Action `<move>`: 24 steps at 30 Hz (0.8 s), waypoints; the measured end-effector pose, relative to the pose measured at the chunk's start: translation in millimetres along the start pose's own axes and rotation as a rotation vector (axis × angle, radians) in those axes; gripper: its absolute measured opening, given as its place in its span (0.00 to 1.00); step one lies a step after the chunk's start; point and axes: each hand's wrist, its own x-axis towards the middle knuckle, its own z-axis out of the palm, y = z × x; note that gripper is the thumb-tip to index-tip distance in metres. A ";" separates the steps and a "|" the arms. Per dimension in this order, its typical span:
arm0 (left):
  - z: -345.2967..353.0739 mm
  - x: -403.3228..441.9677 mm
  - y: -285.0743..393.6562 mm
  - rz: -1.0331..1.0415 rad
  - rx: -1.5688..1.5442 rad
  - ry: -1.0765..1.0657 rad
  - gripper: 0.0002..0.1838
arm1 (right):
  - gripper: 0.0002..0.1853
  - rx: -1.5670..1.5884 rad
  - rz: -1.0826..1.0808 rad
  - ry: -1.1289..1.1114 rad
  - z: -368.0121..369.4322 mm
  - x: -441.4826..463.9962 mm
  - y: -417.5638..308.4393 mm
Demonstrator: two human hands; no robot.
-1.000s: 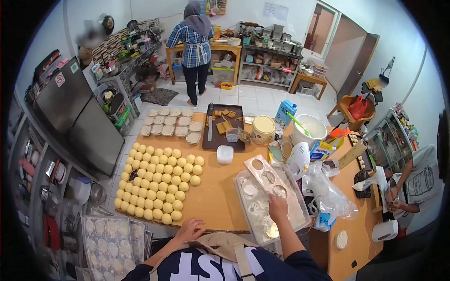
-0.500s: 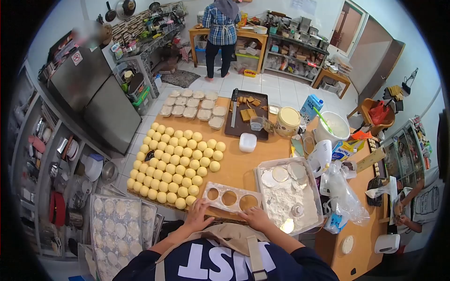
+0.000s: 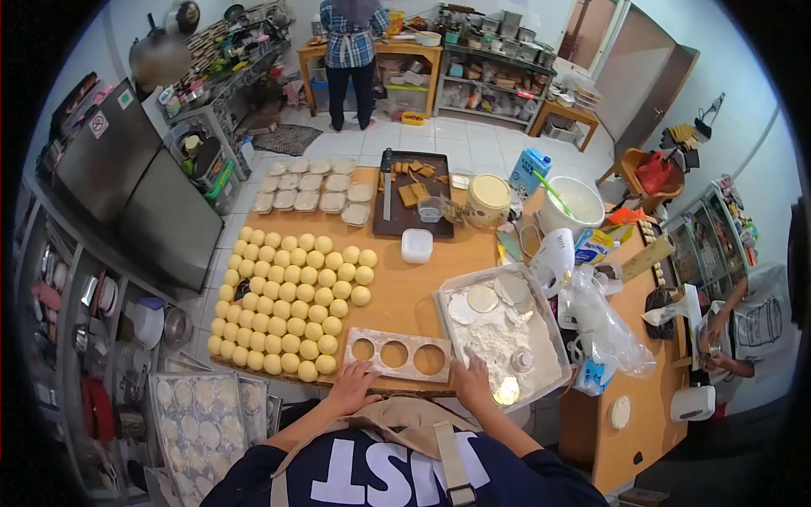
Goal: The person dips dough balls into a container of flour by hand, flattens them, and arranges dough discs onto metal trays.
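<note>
A floured board with three round holes (image 3: 397, 354) lies flat near the table's front edge. My left hand (image 3: 353, 387) rests at its lower left corner with fingers spread. My right hand (image 3: 472, 380) is by the board's right end, at the left rim of the flour tray, fingers apart and holding nothing. The flour tray (image 3: 549, 342) contains loose white flour, several pale discs and a small round knobbed piece (image 3: 521, 362). Rows of yellow dough balls (image 3: 283, 308) cover the table's left part.
A small white tub (image 3: 416, 246) stands mid-table, behind it a dark tray (image 3: 413, 225) with a knife and brown pieces. Filled cups (image 3: 308, 201) are at back left. A mixer (image 3: 553, 260), white bucket (image 3: 570, 221) and plastic bag (image 3: 600, 325) stand right. Two other people are nearby.
The holed board has gone from above the flour tray to the table in front of me. My right hand has let go of it and moved slightly right. The camera view has shifted.
</note>
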 end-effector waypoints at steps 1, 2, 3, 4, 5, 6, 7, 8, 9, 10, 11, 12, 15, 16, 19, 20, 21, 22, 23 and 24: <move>-5.1 2.6 4.3 -0.001 0.014 -0.011 0.33 | 0.24 0.040 0.064 0.005 3.5 1.1 0.6; -10.7 4.6 7.1 -0.002 0.032 -0.023 0.32 | 0.24 0.071 0.069 0.008 5.9 -0.1 0.8; -15.5 7.1 9.7 -0.013 0.040 -0.041 0.32 | 0.24 0.101 0.071 0.013 8.0 1.1 1.5; -19.4 9.6 12.4 -0.026 0.047 -0.059 0.32 | 0.24 0.131 0.073 0.016 6.8 3.3 0.2; -21.2 12.0 13.6 -0.039 0.054 -0.076 0.32 | 0.24 0.116 0.088 0.015 5.1 4.3 -1.3; -21.4 13.5 13.8 -0.042 0.044 -0.088 0.32 | 0.24 0.102 0.103 0.011 2.5 4.7 -3.3; -21.6 14.2 13.7 -0.045 0.035 -0.100 0.32 | 0.24 0.089 0.117 0.007 1.5 4.3 -4.5; -22.0 14.2 13.2 -0.050 0.027 -0.113 0.32 | 0.21 0.085 0.128 0.017 3.0 3.8 -4.0; -21.9 14.6 13.0 -0.046 0.032 -0.121 0.32 | 0.18 0.081 0.138 0.026 4.9 3.3 -2.4; -21.1 15.5 13.0 -0.044 0.037 -0.128 0.33 | 0.15 0.077 0.143 0.034 6.3 3.4 -1.2; -21.0 15.2 11.9 -0.051 0.045 -0.134 0.33 | 0.15 0.071 0.142 0.048 7.2 4.0 -0.1; -18.4 14.6 9.7 -0.043 0.023 -0.125 0.33 | 0.16 0.071 0.130 0.058 9.1 5.2 1.1; -12.6 10.1 3.8 -0.044 -0.013 -0.108 0.33 | 0.19 0.138 0.113 0.034 6.6 5.1 -2.2; -12.9 10.0 3.7 -0.045 -0.010 -0.111 0.33 | 0.20 0.157 0.108 0.028 6.6 4.9 -1.4; -16.4 8.9 2.3 -0.040 -0.023 -0.135 0.32 | 0.27 0.248 0.093 -0.005 5.0 3.6 4.5; -17.9 8.4 3.4 -0.036 -0.034 -0.147 0.32 | 0.28 0.238 0.079 -0.009 8.2 3.8 6.6; -19.8 7.8 4.7 -0.040 -0.044 -0.159 0.32 | 0.29 0.231 0.065 -0.012 10.8 2.8 7.6; -24.1 7.0 6.3 -0.045 -0.052 -0.172 0.32 | 0.32 0.237 0.108 -0.032 8.2 4.3 4.7; -25.9 7.6 7.0 -0.052 -0.059 -0.184 0.32 | 0.30 0.228 0.092 -0.010 7.5 4.3 4.1; -24.5 8.2 6.9 -0.050 -0.068 -0.186 0.32 | 0.28 0.221 0.073 0.011 7.4 4.8 3.2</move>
